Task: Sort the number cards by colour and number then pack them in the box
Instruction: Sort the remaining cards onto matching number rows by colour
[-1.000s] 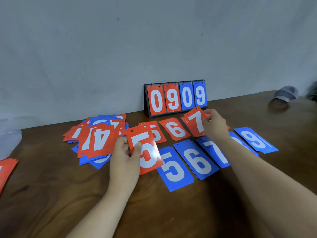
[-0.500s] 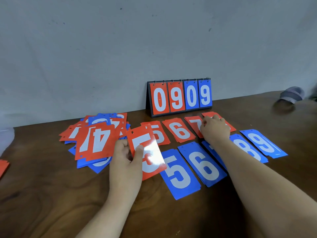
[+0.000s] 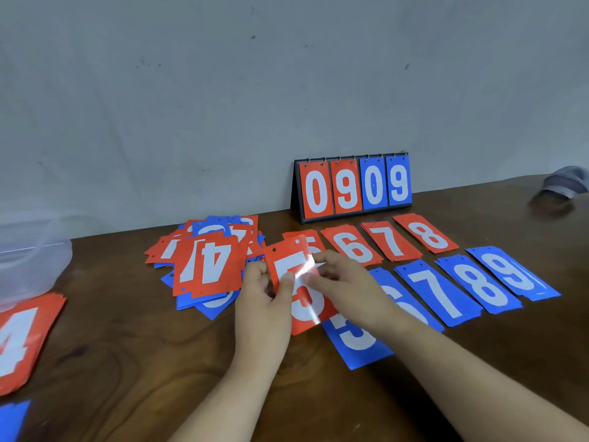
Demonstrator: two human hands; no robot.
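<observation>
My left hand (image 3: 264,293) grips a red 5 card (image 3: 298,282) by its left edge, held above the table. My right hand (image 3: 342,277) pinches the same card at its right edge. Behind it a row of red cards lies flat: a red 5 (image 3: 314,242), red 6 (image 3: 350,245), red 7 (image 3: 390,240), red 8 (image 3: 425,232). In front lies a blue row: blue 5 (image 3: 357,341), blue 6 (image 3: 408,306), blue 7 (image 3: 438,291), blue 8 (image 3: 481,283), blue 9 (image 3: 511,271). A mixed unsorted pile (image 3: 207,263) lies left of my hands.
A flip scoreboard (image 3: 352,186) reading 0909 stands against the wall. A clear plastic box (image 3: 30,260) sits at the far left, with a red 4 stack (image 3: 22,339) and a blue card (image 3: 12,419) in front of it. A grey cap (image 3: 565,183) lies far right.
My right hand left the red 7 flat in the row and came back left to the red 5 card, which my left hand still holds. The view shifted right.
</observation>
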